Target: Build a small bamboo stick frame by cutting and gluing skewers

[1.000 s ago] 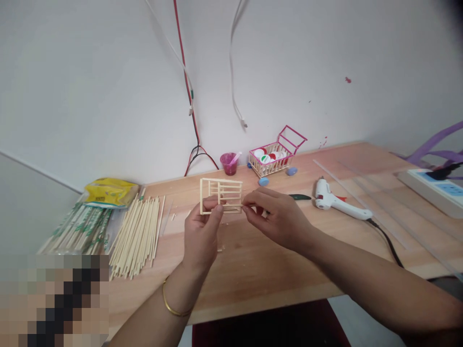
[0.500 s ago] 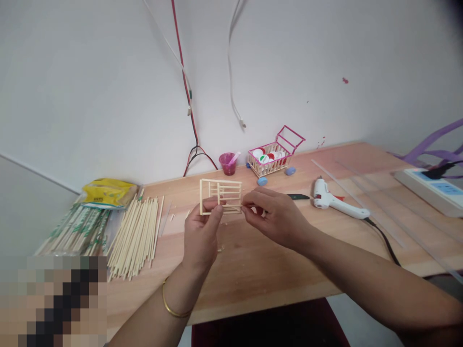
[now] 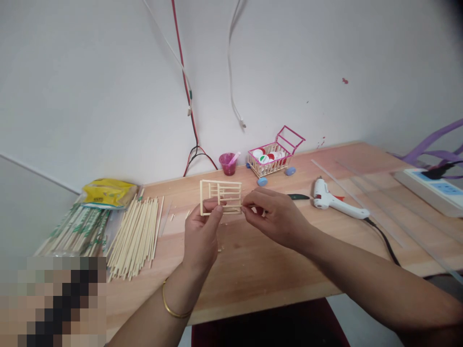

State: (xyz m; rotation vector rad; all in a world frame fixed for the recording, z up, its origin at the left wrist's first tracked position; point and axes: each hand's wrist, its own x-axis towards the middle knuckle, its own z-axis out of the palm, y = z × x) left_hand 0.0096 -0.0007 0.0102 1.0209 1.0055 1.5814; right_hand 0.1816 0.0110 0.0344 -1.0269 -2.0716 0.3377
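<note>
I see loose sticks on the tabletop left of the stick frame, a glue gun to its right. Behind the frame, a cup stands left of a cart.

A small, open, box-like frame of thin, pale, bare wooden sticks is held in the air above the light wooden table, its uprights roughly vertical. Several parallel bars run sideways across its right part; the left end is more open. The left fingers pinch its lower middle; the right fingers meet its lower right corner.
</note>
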